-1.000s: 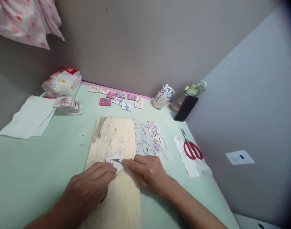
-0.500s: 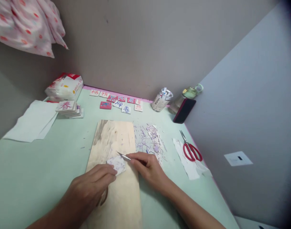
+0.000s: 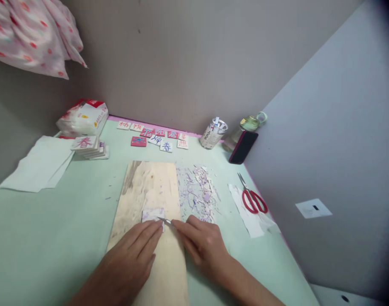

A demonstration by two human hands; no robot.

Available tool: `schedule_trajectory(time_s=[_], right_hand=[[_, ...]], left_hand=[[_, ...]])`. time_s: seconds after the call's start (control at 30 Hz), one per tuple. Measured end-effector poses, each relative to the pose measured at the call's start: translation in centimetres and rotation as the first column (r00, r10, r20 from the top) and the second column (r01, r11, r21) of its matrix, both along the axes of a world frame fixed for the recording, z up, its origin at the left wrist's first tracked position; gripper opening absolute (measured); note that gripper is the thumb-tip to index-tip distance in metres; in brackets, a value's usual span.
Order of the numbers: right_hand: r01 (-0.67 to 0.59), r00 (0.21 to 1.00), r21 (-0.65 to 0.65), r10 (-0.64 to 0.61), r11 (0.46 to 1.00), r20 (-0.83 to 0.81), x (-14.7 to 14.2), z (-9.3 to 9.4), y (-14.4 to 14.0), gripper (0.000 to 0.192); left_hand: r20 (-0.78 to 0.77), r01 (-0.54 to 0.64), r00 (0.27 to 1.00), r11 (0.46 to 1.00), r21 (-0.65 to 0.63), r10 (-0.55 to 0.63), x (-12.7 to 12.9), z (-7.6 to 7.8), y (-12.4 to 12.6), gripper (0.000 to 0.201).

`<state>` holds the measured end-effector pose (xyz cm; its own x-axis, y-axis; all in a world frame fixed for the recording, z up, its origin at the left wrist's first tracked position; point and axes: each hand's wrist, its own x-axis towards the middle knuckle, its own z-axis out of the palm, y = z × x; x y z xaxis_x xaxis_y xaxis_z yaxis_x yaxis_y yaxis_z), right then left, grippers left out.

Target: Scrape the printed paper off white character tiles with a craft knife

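**What is hidden, cropped or unreadable**

The near edge of the small pale block point(image 3: 152, 213) is covered by the left hand point(image 3: 135, 259). Only the tip of the knife point(image 3: 165, 220) is seen; its handle is hidden inside the right hand point(image 3: 203, 244). Both forearms and the near end of the wooden board point(image 3: 148, 191) are cut off by the lower edge. The patterned cloth point(image 3: 35, 34) is cropped at the upper left. The characters on the far tiles point(image 3: 154, 137) are too small to be read.

Red-handled scissors point(image 3: 252, 199) on white paper, right of centre. Phone point(image 3: 243, 146), bottle point(image 3: 245, 126) and paper-wrapped jar point(image 3: 212, 132) at upper right. Character tiles point(image 3: 156, 137) upper centre; tissue pack point(image 3: 82, 117) and paper sheets point(image 3: 38, 163) at left.
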<state>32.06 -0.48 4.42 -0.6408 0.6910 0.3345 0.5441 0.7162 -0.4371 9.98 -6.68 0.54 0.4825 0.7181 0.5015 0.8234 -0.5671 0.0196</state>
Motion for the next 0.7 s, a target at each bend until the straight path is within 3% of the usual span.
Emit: schedule_trajectory(time_s=[0.07,0.17,0.33,0.7], right_hand=[[-0.007,0.999,0.215,-0.004,0.977,0.052,-0.2,-0.6,-0.5,0.031],[0.002,0.998,0.340,-0.022,0.940,0.056,-0.1,-1.3,-0.8,0.030],[0.043,0.997,0.351,-0.060,0.935,0.040,0.3,-1.2,-0.7,0.029],[-0.011,0.992,0.395,-0.039,0.919,0.118,-0.4,-1.5,-0.6,0.029]], left_hand=[[-0.004,0.003,1.000,0.999,0.033,-0.002,0.1,0.4,0.2,0.039],[0.026,0.011,1.000,1.000,0.025,-0.011,0.0,0.8,0.3,0.038],[0.067,0.015,0.998,0.999,-0.028,-0.014,-0.1,0.5,0.3,0.042],[0.045,0.012,0.999,0.999,-0.042,-0.010,-0.4,0.5,0.3,0.041]])
